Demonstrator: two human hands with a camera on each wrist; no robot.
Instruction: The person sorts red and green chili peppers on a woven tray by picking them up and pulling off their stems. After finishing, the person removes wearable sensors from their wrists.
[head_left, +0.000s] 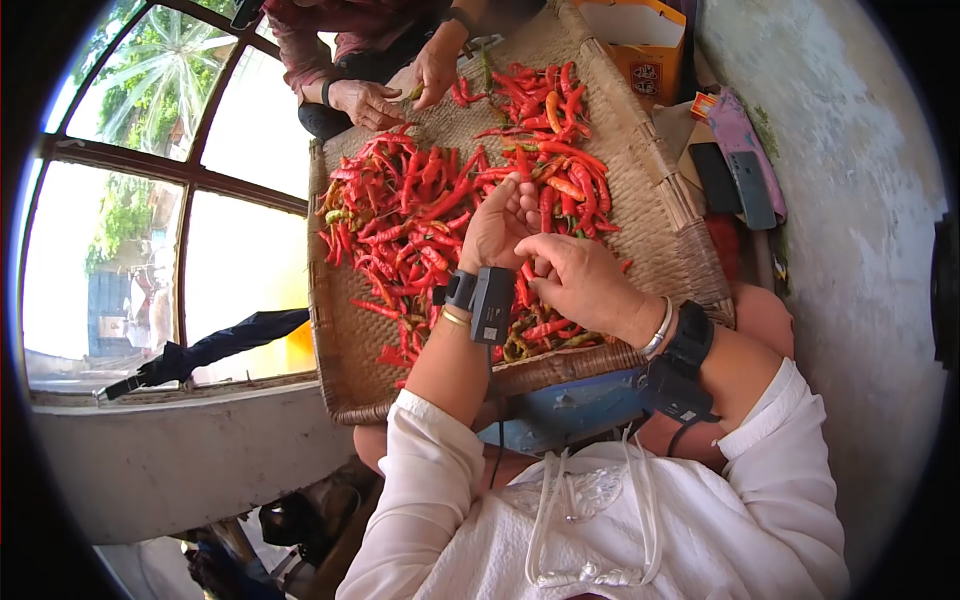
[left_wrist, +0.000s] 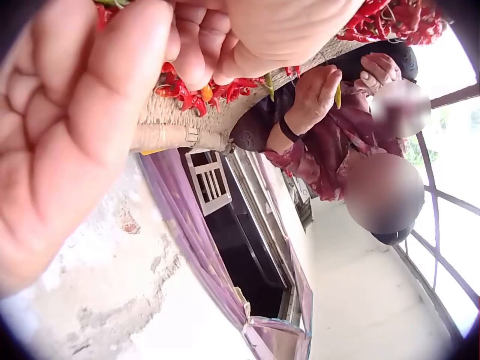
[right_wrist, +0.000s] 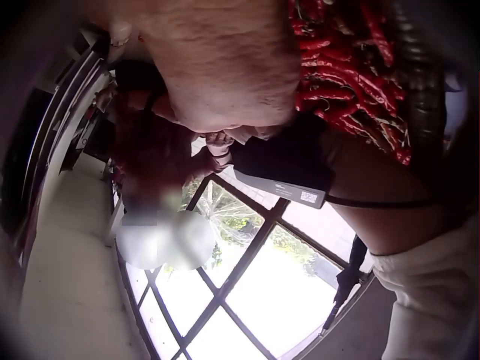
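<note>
My left hand (head_left: 500, 225) is palm up over the pile of red chili peppers (head_left: 400, 215), with its fingers bent. One red chili (head_left: 522, 162) shows right at its thumb tip. Close beside it, my right hand (head_left: 585, 280) has curled fingers, their tips near the left palm. Both hands are close together in the left wrist view, the left hand (left_wrist: 75, 127) below the right hand (left_wrist: 277, 34). I cannot tell whether either one holds a chili. In the right wrist view, the back of the right hand (right_wrist: 225, 60) hides its fingers.
The chilies lie on a woven tray (head_left: 660, 225) with a raised rim. Across it, another person's hands (head_left: 435, 70) hold a greenish chili (head_left: 415, 92). A folded umbrella (head_left: 220, 345) leans by the window at left. A phone (head_left: 750, 190) and a yellow box (head_left: 635, 45) are at right.
</note>
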